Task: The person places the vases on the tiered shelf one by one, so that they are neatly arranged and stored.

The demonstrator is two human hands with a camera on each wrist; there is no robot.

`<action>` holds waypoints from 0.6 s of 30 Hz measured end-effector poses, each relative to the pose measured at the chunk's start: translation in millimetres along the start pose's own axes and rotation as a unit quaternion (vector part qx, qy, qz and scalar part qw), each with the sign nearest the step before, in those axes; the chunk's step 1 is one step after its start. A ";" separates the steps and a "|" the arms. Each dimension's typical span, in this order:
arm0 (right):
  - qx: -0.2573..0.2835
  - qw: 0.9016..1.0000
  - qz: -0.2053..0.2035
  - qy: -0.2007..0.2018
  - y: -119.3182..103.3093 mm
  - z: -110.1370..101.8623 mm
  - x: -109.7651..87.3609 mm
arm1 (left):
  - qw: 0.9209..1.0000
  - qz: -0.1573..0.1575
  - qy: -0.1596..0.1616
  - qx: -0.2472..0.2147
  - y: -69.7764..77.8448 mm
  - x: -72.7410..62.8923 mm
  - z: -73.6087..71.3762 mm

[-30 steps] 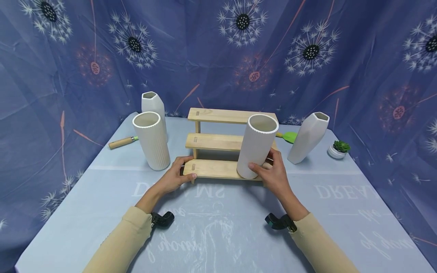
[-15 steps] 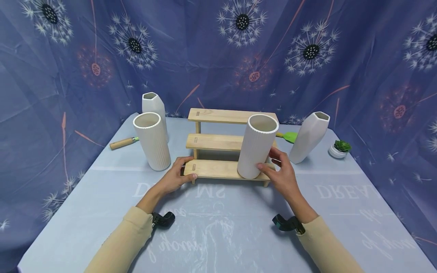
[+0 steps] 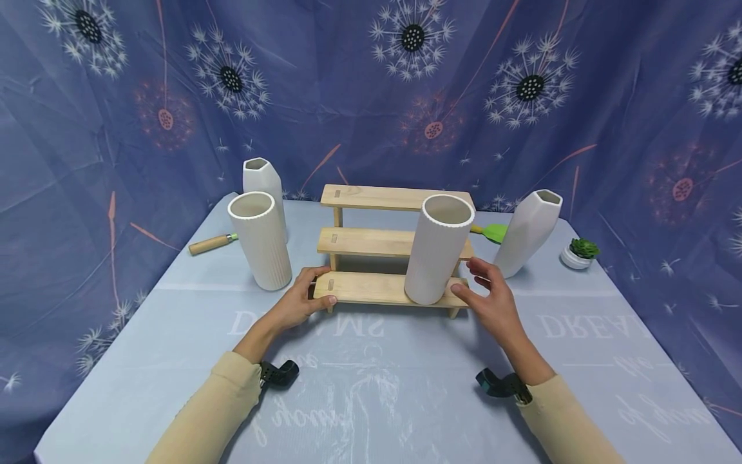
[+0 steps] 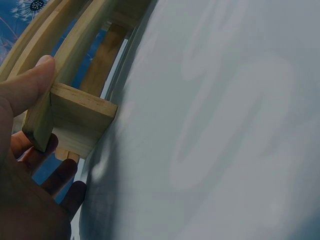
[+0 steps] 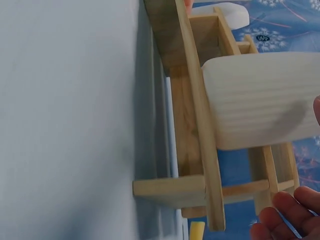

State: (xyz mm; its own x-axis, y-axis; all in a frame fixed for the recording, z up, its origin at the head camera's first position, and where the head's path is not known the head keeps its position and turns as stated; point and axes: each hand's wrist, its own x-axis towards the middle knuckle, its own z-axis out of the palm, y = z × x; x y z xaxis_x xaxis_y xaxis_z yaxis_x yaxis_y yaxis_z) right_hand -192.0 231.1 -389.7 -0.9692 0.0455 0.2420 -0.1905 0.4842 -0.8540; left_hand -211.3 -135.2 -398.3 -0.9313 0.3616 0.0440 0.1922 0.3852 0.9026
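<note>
A three-tier wooden shelf stand [image 3: 365, 242] stands on the table. My left hand [image 3: 295, 299] grips the left end of its lowest board; in the left wrist view the thumb [image 4: 32, 85] lies over the board and the fingers reach beneath it. A white ribbed cylindrical vase [image 3: 437, 251] is upright on the right part of that board. Beside the vase, my right hand [image 3: 495, 303] holds nothing, its fingers loosely bent and spread. In the right wrist view, the fingers [image 5: 290, 215] are apart from the vase's ribbed side [image 5: 265, 100].
At left stand another ribbed white vase [image 3: 263, 248] and a faceted white vase [image 3: 263, 177], by a wooden-handled tool [image 3: 210, 244]. On the right are a leaning faceted vase [image 3: 529, 232], a green-bladed tool [image 3: 494, 232] and a small potted succulent [image 3: 578, 253]. A patterned curtain [image 3: 359, 84] hangs behind.
My right hand has let go of the ribbed vase and drawn away to the right. The vase stays on the lowest board, and my left hand keeps its grip on the stand.
</note>
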 end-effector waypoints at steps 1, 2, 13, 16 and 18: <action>-0.002 1.000 -0.002 -0.001 1.6 -0.9 -0.2 | 1.000 0.000 0.000 -0.001 -1.1 0.3 0.1; -0.002 1.000 -0.004 -0.003 3.0 -1.7 -0.4 | 1.000 0.000 0.000 -0.003 -2.3 0.7 0.1; -0.031 0.999 0.007 -0.027 17.4 -10.2 -1.5 | 1.000 -0.001 0.001 -0.001 -4.6 2.0 0.4; -0.039 0.999 0.011 -0.034 22.7 -12.5 -0.5 | 1.000 -0.003 0.002 0.003 -2.9 1.3 0.5; -0.041 0.998 0.007 -0.037 26.4 -13.9 0.5 | 1.000 -0.003 0.002 0.005 -1.8 0.8 0.6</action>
State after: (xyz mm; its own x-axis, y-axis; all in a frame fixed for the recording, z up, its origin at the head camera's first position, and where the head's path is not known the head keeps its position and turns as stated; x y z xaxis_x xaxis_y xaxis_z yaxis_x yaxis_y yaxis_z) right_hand -195.4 256.0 -405.7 -0.9813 -0.0108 0.1921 -0.1658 0.5533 -0.8163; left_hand -212.2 -135.1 -400.2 -0.9339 0.3554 0.0404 0.1894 0.3957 0.8986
